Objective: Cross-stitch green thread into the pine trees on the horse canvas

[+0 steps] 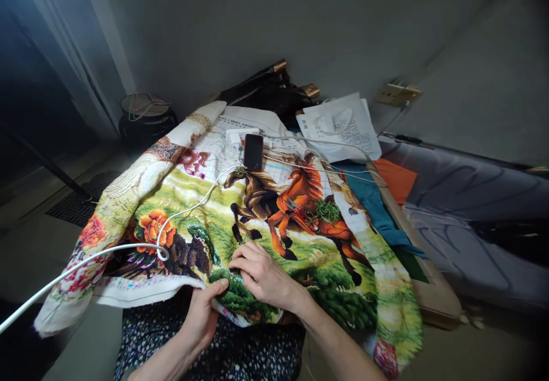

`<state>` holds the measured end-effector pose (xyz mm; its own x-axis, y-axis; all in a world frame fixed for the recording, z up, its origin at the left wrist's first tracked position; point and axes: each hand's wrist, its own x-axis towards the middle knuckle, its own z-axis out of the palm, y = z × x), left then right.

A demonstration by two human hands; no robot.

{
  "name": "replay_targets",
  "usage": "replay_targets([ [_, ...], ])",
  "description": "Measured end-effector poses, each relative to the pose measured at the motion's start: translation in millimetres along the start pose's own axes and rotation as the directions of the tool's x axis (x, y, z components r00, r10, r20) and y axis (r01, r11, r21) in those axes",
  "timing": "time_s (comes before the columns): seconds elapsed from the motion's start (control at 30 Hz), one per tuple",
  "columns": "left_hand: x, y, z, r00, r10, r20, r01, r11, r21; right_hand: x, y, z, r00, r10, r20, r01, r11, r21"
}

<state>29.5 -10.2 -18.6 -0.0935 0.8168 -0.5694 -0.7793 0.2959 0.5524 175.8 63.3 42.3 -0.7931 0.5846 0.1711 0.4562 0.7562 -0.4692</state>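
Both hands meet at the near edge of the embroidery point(240, 221): left hand point(201, 318) pinches the cloth hem from below, right hand point(261, 275) presses fingertips together on the green patch above. Phone point(253, 151) lies toward the far edge.

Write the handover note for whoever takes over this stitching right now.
Left hand: grips the near edge of the large horse-pattern cross-stitch cloth from below, thumb on top.
Right hand: fingers pinched on the dark green stitched patch at that edge; no needle can be made out.
On the cloth: black phone, white cable, loose green thread bundle.
Done: horses, flowers, grass.
Left: bare grid near the phone.
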Motion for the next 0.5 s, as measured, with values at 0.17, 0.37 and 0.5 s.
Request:
replay_targets([
  [0.17,-1.9,1.1,1.2,1.0,-0.004,0.0,0.004,1.0,0.003,1.7,-4.0,1.6,0.999,0.045,0.012,-0.046,0.999,0.028],
  [0.37,-2.9,1.8,2.0,1.0,0.011,0.018,-0.011,1.0,0.008,4.3,-6.6,-2.3,0.998,0.047,0.046,-0.047,0.999,0.014],
  [0.5,-2.6,1.2,1.6,1.0,0.017,0.012,-0.017,1.0,0.003,0.5,-4.8,-2.7,0.999,-0.02,0.049,0.02,1.0,-0.012],
])
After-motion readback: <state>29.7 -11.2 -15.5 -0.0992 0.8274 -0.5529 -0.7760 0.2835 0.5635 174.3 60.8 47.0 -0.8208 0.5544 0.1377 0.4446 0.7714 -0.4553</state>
